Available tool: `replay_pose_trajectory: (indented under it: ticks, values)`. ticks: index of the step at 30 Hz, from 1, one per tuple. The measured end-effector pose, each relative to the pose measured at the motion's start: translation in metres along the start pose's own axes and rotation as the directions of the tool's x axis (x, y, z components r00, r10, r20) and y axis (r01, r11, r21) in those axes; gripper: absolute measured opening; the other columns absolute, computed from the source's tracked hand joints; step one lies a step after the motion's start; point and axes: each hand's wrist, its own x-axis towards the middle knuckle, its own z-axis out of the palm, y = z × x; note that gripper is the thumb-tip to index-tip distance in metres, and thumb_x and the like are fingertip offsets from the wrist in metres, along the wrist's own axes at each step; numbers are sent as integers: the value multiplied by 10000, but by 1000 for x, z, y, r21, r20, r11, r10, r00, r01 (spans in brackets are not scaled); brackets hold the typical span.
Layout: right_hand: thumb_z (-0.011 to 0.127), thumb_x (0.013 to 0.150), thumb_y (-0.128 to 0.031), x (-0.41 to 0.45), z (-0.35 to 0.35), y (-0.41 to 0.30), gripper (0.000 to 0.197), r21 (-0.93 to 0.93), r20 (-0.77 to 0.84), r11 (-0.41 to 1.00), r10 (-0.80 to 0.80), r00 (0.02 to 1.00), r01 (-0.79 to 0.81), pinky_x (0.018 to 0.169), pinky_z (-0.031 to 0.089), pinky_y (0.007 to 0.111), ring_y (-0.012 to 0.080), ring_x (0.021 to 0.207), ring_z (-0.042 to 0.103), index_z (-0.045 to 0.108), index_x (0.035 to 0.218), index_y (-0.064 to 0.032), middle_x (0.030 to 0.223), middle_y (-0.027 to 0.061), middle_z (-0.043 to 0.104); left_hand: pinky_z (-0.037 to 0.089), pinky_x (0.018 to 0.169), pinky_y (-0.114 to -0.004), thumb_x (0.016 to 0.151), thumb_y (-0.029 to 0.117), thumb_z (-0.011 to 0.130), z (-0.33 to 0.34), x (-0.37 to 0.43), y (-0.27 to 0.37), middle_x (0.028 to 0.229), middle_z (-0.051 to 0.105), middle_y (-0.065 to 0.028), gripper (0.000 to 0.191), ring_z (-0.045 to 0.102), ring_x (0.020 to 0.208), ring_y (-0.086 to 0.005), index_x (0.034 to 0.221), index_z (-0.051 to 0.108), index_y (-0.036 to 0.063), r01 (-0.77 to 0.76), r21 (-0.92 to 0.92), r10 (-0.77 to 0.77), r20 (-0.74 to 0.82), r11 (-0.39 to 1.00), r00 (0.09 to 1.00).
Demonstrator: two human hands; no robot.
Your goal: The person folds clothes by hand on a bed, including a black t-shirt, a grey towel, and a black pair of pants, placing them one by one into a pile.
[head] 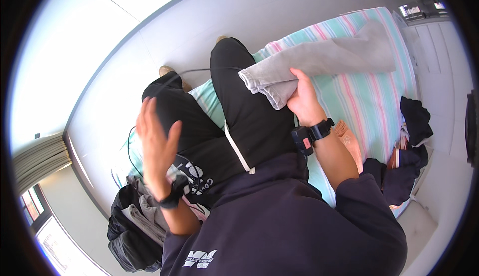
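Observation:
A pair of light grey trousers (336, 57), folded lengthwise, lies over the striped bedspread (374, 107) with its leg openings near my right thigh. My right hand (305, 98) grips it near those hems, thumb on top and fingers hidden underneath. My left hand (155, 135) is raised above my left thigh, fingers extended and thumb apart, holding nothing. Both wrists wear black straps, the right one with a small black box (302, 140).
Dark and grey clothes (138, 223) are heaped at my left hip. An orange cloth (350, 141) lies beside my right forearm, with dark garments (404, 167) farther right. Thin black cables run by my left arm and across my legs. A curtain (41, 163) hangs at far left.

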Motion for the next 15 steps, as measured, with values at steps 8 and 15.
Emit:
replay_pose_trajectory:
  ticks: [8, 15]
  values:
    - [538, 852, -171, -6, -3, 0, 264, -18, -2, 998, 52, 999, -52, 896, 426, 354, 225, 1002, 546, 526, 1070, -22, 1084, 99, 576, 235, 1015, -455, 758, 241, 630, 101, 41, -39, 1341, 320, -241, 656, 321, 1245, -351, 1290, 336, -5, -72, 244, 89, -60, 967, 994]
    - [543, 846, -159, -5, -7, 0, 256, 11, -16, 1000, 14, 1000, -13, 901, 417, 353, 216, 1006, 540, 529, 1067, -30, 1074, 87, 575, 341, 894, -413, 717, 196, 649, 92, 62, -60, 1131, 505, -108, 426, 443, 1063, -282, 1119, 545, 102, -11, 180, 22, -62, 984, 998]
